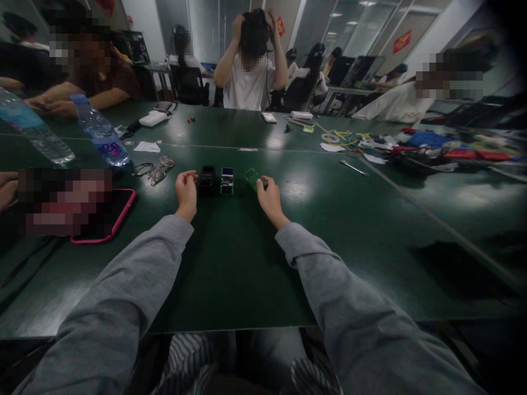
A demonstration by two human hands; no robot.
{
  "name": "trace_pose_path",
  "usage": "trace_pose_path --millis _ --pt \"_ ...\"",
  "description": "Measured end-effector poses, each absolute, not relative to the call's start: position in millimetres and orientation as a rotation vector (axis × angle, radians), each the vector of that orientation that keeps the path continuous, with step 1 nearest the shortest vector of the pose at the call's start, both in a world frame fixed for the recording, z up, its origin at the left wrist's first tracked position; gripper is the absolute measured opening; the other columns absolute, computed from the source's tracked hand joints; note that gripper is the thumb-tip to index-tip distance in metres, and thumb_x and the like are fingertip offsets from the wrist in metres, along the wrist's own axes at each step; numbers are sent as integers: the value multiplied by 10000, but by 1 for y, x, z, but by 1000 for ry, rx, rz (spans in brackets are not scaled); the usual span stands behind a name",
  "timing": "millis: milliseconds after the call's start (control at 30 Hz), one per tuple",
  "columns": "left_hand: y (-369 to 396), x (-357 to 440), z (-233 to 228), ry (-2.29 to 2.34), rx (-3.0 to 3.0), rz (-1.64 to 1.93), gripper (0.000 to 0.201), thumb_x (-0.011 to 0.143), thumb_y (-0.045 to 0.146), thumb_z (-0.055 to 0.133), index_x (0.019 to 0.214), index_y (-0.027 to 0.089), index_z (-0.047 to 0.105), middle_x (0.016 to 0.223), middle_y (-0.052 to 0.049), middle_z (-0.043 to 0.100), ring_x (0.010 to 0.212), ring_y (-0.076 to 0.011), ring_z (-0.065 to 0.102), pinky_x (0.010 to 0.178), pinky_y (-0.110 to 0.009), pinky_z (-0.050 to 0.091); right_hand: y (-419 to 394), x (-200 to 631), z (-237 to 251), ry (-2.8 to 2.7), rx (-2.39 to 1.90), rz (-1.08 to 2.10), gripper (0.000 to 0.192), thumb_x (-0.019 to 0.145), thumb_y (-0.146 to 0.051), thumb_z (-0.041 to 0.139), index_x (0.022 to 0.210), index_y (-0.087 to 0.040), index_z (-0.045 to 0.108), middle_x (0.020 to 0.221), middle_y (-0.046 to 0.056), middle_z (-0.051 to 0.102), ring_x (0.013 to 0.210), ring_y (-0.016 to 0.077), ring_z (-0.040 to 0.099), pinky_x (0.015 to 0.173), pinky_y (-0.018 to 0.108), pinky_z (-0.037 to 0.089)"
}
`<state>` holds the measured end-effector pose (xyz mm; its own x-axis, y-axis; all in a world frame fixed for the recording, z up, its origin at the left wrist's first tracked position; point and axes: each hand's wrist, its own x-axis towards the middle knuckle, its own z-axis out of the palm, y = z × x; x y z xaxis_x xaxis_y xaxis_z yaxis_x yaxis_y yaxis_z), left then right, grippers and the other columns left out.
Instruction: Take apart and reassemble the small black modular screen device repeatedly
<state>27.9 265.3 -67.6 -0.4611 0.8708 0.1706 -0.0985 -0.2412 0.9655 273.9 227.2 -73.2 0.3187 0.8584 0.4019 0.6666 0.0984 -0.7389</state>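
The right hand (269,198) pinches the near edge of a small green circuit board (251,178); its grip is closed on the board, which tilts up off the dark green bench (230,274). Just to the left of that grip stand two small modules side by side: a blue-faced module (226,180), then a black module (206,180). The left hand (186,193) rests beside the black module with fingers curled and thumb to fingertip; whether its grip touches the module cannot be told. Further left lie spectacles (156,169), a water bottle (100,131) and a pink-cased phone (109,216). Beyond and right of the board lies a metal tool (353,167), well apart.
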Motion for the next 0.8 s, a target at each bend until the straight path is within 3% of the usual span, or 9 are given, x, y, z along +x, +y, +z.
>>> trace_pose_path --millis 267,433,667,800 --pt "263 29 -65 1318 972 1771 192 857 85 482 890 198 634 858 -9 642 784 -124 615 754 -246 487 229 275 -74 -1364 -1664 207 360 984 -385 426 1133 -116 614 1143 194 652 1110 299 576 1039 486 409" --pt "262 29 -64 1323 980 1770 187 856 93 485 897 198 636 873 -17 649 806 -128 624 778 -254 497 222 271 -72 -1461 -1605 103 569 906 -522 593 1270 -86 549 1242 235 601 1173 339 544 1033 512 432" --pt "261 30 -65 1332 1006 1768 171 853 120 485 905 200 628 880 -21 649 828 -136 632 791 -260 506 212 281 -66 -1574 -1587 116 437 936 -331 540 1322 -131 581 1262 183 613 1209 312 564 1046 507 466" --pt "262 29 -65 1332 1005 1763 173 850 122 480 909 203 622 881 -19 647 850 -137 637 795 -257 508 192 288 -62 -1784 -1561 125 530 928 -285 552 1431 -127 496 1265 172 581 1199 309 568 1068 507 464"
